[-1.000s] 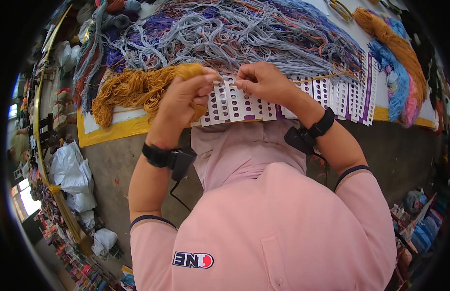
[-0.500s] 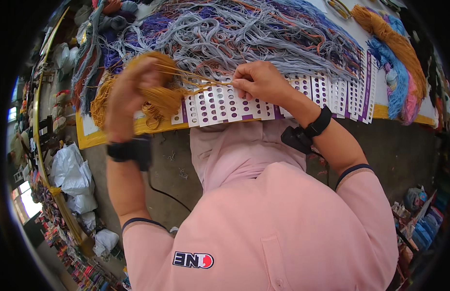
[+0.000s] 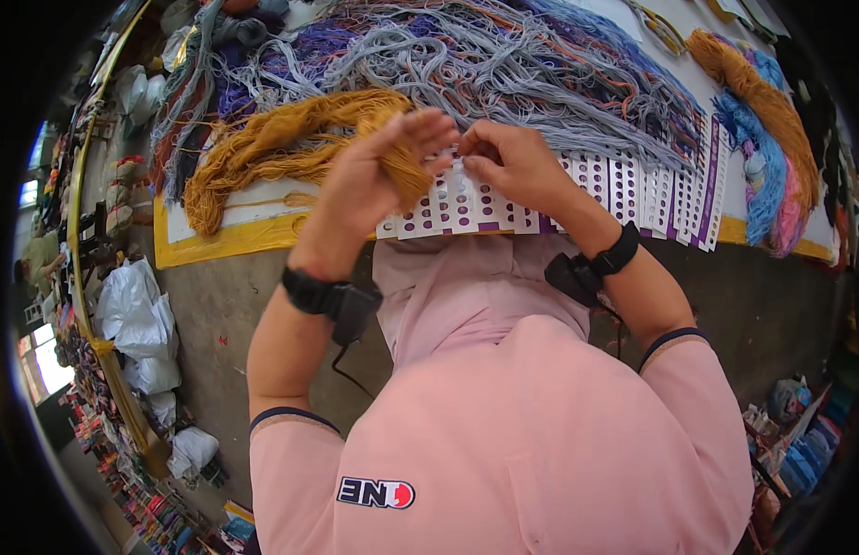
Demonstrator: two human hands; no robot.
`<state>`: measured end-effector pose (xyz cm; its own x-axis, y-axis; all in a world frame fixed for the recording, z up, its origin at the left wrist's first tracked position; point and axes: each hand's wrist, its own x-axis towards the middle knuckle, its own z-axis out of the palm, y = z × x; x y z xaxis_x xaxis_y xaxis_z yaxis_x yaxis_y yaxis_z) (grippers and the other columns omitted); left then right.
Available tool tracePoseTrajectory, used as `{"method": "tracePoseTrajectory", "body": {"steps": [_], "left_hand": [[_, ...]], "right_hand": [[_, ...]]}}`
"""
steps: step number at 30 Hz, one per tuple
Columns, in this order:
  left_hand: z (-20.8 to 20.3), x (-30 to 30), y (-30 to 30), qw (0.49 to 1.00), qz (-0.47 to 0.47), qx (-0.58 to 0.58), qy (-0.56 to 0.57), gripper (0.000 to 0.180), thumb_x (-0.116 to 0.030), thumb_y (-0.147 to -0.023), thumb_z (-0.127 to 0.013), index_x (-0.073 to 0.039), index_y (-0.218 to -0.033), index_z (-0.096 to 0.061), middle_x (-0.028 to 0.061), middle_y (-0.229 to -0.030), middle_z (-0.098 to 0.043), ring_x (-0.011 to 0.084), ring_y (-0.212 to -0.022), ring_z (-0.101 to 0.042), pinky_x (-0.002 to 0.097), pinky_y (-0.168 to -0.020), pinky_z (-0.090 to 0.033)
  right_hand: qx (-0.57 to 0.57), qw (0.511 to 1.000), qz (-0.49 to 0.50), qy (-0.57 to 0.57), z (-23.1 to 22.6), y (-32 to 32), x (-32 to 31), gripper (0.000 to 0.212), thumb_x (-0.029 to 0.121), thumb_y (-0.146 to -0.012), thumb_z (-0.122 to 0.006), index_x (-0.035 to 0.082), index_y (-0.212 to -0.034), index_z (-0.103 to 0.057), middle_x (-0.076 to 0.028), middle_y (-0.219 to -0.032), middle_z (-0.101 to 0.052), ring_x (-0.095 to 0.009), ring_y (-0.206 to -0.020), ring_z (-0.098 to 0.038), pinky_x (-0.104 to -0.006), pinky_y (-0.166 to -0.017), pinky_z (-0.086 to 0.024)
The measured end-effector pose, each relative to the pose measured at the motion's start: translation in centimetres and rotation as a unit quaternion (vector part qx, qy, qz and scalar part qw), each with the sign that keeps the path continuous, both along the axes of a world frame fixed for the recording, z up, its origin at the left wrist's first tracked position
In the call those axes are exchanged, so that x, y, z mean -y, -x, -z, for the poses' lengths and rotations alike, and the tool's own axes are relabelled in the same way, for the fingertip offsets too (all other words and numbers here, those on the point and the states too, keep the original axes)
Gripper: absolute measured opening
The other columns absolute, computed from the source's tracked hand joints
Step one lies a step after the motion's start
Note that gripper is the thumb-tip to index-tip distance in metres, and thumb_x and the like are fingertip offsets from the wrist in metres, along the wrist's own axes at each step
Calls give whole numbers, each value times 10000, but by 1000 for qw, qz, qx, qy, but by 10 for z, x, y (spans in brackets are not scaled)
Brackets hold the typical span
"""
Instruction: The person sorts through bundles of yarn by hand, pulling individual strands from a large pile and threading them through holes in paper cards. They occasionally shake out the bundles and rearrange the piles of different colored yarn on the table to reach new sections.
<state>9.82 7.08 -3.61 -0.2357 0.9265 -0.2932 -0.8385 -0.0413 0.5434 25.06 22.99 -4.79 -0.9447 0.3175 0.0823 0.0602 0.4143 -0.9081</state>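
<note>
A person in a pink shirt leans toward a tabletop with a yellow border, both bare hands near the upper middle of the frame. The left hand is over the right end of a mustard yarn skein, its fingers stretched out loosely and partly apart. Some of the yarn shows just beside the palm — whether the hand grips any of it cannot be told. The skein runs from left of centre, in the upper part of the frame, to this hand, and a few loose strands lie below it.

The right hand is just right of centre, its fingers bent, with the tips of thumb and forefinger close together. What they hold, if anything, is too small to tell. Below and to the right of the hands lie white and purple cards with rows of round holes, overlapping along the near edge.

Across the top of the frame spreads a tangled heap of yarn — mostly grey-blue, with purple and rust strands. At upper right lie an orange-brown skein, a light-blue skein and some pink yarn. Each wrist wears a black strap.
</note>
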Motion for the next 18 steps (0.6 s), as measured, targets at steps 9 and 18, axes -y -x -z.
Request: {"method": "tracePoseTrajectory", "body": {"steps": [9,18], "left_hand": [[9,-2,-16,1000,14,19,-12,455,-264,-1039,-365,9,-1401,-399,147,-1363,-485,245,-1200,-540,447,-1019,-453],[11,7,-6,996,-71,52,16,208,-199,-979,-512,-20,-984,-618,104,-975,-642,230,-981,-628,418,-898,-516]], "right_hand": [[100,949,20,297,-5,24,23,139,138,-905,-643,10,-958,-630,-7,-740,-616,-61,-641,-576,-215,-587,-479],[27,867,-17,497,-15,0,15,158,187,-932,-613,33,-966,-612,-14,-835,-615,-91,-736,-567,-224,-667,-444]]}}
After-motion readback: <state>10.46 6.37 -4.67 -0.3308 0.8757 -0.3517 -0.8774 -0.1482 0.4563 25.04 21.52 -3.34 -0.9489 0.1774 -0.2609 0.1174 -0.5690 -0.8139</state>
